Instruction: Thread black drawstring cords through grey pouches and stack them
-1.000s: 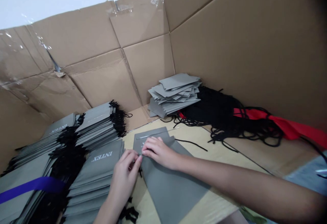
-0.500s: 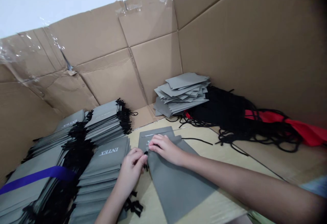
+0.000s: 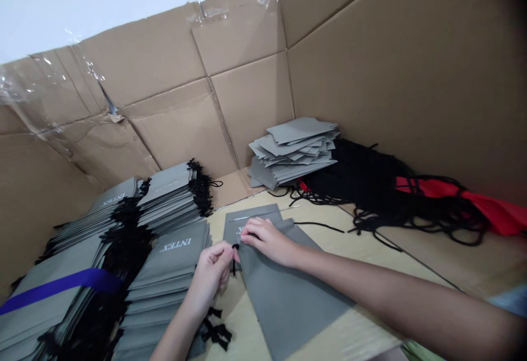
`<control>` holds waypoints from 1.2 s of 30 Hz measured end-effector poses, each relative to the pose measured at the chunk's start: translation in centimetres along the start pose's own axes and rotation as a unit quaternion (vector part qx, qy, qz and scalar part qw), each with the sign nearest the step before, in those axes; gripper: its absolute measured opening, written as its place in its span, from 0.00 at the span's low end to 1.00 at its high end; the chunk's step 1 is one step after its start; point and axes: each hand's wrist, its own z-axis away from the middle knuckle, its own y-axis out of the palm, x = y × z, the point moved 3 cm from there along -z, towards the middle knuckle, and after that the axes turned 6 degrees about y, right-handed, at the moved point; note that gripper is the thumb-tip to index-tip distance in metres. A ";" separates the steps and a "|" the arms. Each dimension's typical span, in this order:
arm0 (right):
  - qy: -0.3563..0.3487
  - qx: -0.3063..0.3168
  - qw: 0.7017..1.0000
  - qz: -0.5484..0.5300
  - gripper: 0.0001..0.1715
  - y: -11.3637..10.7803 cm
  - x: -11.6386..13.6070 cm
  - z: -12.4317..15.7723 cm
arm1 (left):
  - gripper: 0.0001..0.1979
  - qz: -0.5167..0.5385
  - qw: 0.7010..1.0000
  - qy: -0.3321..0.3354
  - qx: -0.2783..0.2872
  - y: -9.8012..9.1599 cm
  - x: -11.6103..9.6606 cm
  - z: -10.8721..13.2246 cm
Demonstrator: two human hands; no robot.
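Head — R hand (image 3: pixel 267 240) on bag (image 3: pixel 288 300) edge

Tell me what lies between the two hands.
In the head view, a short black cord, pinched in the fingers of the left hand, lies between it and the right hand, over the gray fabric bag under the right hand.

Left hand (image 3: pixel 212 274) pinching a black cord (image 3: pixel 234 259), right hand (image 3: pixel 268 240) resting on a gray pouch (image 3: pixel 286 300), stacked INTEX pouches (image 3: pixel 173 255) beside
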 end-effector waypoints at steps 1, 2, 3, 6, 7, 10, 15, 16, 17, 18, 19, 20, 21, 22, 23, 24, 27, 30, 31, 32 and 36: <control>0.000 0.000 1.000 -0.001 0.09 0.0 0.0 0.0 | 0.20 0.020 1.000 0.014 -0.003 -0.1 -0.1 0.0; -0.001 -0.001 1.000 -0.002 0.10 0.0 0.0 0.0 | 0.19 0.042 0.999 0.032 -0.012 -0.3 -0.1 0.0; -0.001 -0.001 1.000 -0.003 0.10 -0.1 -0.1 -0.1 | 0.18 0.056 0.997 0.049 -0.022 -0.5 -0.3 0.0; -0.002 -0.002 1.000 -0.005 0.11 0.0 -0.1 -0.1 | 0.14 0.047 0.994 0.087 -0.049 -0.9 -0.5 0.1; -0.002 -0.002 1.000 -0.005 0.11 0.0 -0.2 -0.1 | 0.13 0.035 0.993 0.099 -0.058 -1.0 -0.6 0.2; -0.006 -0.003 1.000 -0.005 0.11 0.1 -0.3 -0.2 | 0.12 -0.003 0.989 0.134 -0.069 -1.0 -0.8 0.5; -0.017 -0.006 1.000 -0.008 0.10 0.2 -0.4 -0.2 | 0.14 -0.195 0.969 0.135 -0.063 0.0 -0.7 0.9; -0.020 -0.008 1.000 -0.009 0.09 0.2 -0.2 -0.2 | 0.14 -0.243 0.958 0.140 -0.062 0.2 -0.8 1.0; -0.024 -0.010 1.000 -0.011 0.08 0.3 0.0 -0.1 | 0.15 -0.288 0.944 0.146 -0.061 0.5 -0.9 1.1; -0.029 -0.013 0.999 -0.016 0.08 0.3 0.3 -0.1 | 0.15 -0.326 0.931 0.153 -0.061 0.7 -1.1 1.2; -0.036 -0.015 0.999 -0.022 0.08 0.4 0.7 0.0 | 0.15 -0.355 0.919 0.162 -0.064 0.9 -1.4 1.2; -0.045 -0.015 0.998 -0.030 0.08 0.5 1.0 0.1 | 0.13 -0.379 0.908 0.168 -0.067 1.1 -1.6 1.3; -0.052 -0.014 0.998 -0.040 0.08 0.7 1.4 0.2 | 0.11 -0.400 0.898 0.171 -0.069 1.2 -1.8 1.3; -0.056 -0.014 0.997 -0.048 0.08 0.8 1.7 0.3 | 0.09 -0.418 0.890 0.170 -0.065 1.2 -1.9 1.2; -0.055 -0.014 0.997 -0.055 0.08 0.8 1.8 0.3 | 0.07 -0.427 0.887 0.166 -0.054 1.2 -1.9 1.0; -0.050 -0.015 0.997 -0.057 0.09 0.8 1.9 0.3 | 0.06 -0.426 0.889 0.161 -0.041 1.1 -1.7 0.8; -0.011 -0.036 0.998 -0.048 0.10 -0.1 0.8 -0.2 | 0.03 -0.368 0.918 0.145 -0.029 0.2 -0.4 -0.1; 0.036 -0.075 0.996 -0.018 0.14 -2.0 -2.0 -1.2 | 0.07 -0.276 0.956 0.082 -0.053 -1.2 1.0 -1.1; 0.047 -0.087 0.995 -0.003 0.14 -2.6 -3.1 -1.5 | 0.11 -0.244 0.966 0.057 -0.057 -1.5 1.3 -1.3; 0.058 -0.097 0.993 0.015 0.12 -3.2 -4.3 -1.8 | 0.14 -0.217 0.974 0.038 -0.060 -1.8 1.4 -1.4; 0.095 -0.093 0.987 0.086 0.04 -4.0 -8.3 -2.4 | 0.22 -0.164 0.982 0.022 -0.093 -3.2 0.7 -1.6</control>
